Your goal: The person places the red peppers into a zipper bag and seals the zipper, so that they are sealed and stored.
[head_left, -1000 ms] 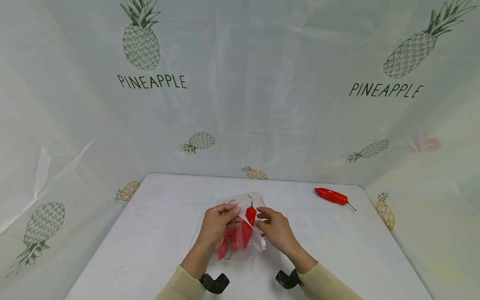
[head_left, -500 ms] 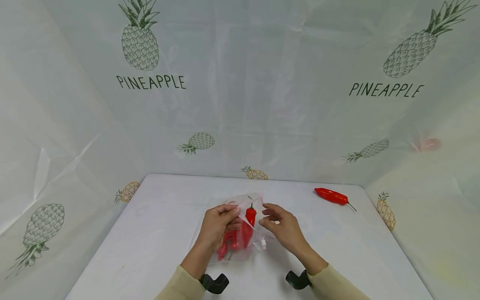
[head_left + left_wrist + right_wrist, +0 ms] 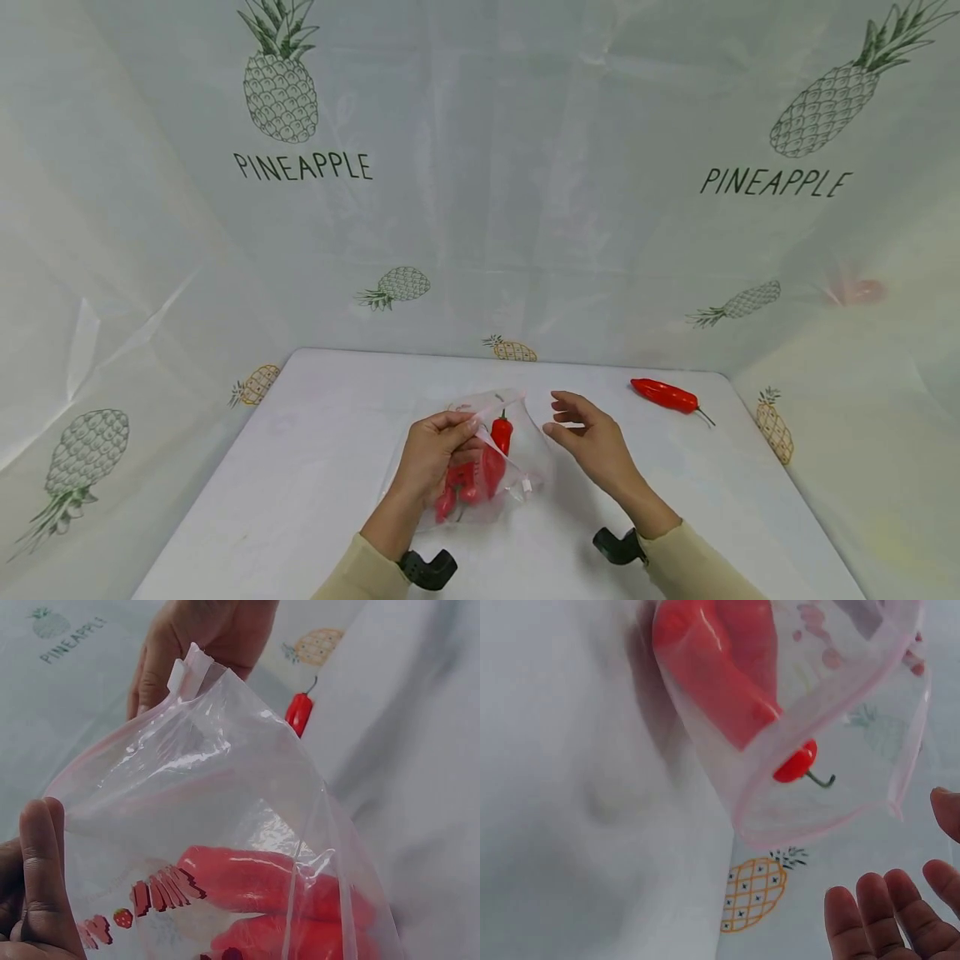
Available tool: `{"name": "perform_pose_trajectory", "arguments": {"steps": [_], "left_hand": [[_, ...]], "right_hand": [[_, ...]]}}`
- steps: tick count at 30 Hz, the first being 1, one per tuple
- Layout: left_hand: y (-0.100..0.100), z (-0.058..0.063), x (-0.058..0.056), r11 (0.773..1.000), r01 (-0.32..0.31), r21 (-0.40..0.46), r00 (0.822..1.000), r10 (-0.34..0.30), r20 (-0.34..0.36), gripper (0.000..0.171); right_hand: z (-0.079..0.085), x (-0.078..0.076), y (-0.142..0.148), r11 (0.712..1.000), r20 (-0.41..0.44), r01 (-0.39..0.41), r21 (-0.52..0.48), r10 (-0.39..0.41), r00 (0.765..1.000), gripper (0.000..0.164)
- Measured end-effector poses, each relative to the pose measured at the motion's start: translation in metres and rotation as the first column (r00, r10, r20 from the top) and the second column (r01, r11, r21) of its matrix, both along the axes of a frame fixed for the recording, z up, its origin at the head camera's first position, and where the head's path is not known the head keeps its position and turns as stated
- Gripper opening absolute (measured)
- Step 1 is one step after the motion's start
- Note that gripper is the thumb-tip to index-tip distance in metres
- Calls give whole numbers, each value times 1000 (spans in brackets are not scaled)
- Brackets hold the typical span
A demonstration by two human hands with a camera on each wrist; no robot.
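Behind the white table point(image 3: 300, 483) hangs a pale sheet point(image 3: 525, 208) with printed pineapples point(image 3: 281, 98). My left hand point(image 3: 431, 458) pinches the edge of a clear bag point(image 3: 180, 814), inside which red peppers point(image 3: 501, 435) show. My right hand point(image 3: 592, 442), loose and free, is beside it at three o'clock. Further, at two o'clock, lies a single pepper point(image 3: 665, 396).

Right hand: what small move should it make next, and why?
Probably reach for the loose pepper on the table: the right hand holds nothing, while the left hand holds the open bag, with peppers inside.
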State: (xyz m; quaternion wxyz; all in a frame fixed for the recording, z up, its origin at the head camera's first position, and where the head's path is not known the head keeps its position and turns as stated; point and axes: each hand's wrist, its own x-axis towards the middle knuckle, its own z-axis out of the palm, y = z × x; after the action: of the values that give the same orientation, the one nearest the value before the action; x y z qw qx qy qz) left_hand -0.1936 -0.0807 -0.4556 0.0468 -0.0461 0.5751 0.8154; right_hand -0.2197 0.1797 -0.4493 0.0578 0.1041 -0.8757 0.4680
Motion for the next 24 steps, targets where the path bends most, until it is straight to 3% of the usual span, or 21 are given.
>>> {"name": "perform_pose_trajectory", "arguments": {"steps": [17, 24], "left_hand": [[-1, -1, 0, 1000, 8, -27, 1000, -8, 0, 28], [-1, -1, 0, 999, 8, -32, 1000, -8, 1, 25]], "right_hand": [[-4, -31, 61, 997, -72, 37, 74, -32, 997, 56], [-2, -43, 89, 992, -57, 66, 106, -60, 997, 59]]}}
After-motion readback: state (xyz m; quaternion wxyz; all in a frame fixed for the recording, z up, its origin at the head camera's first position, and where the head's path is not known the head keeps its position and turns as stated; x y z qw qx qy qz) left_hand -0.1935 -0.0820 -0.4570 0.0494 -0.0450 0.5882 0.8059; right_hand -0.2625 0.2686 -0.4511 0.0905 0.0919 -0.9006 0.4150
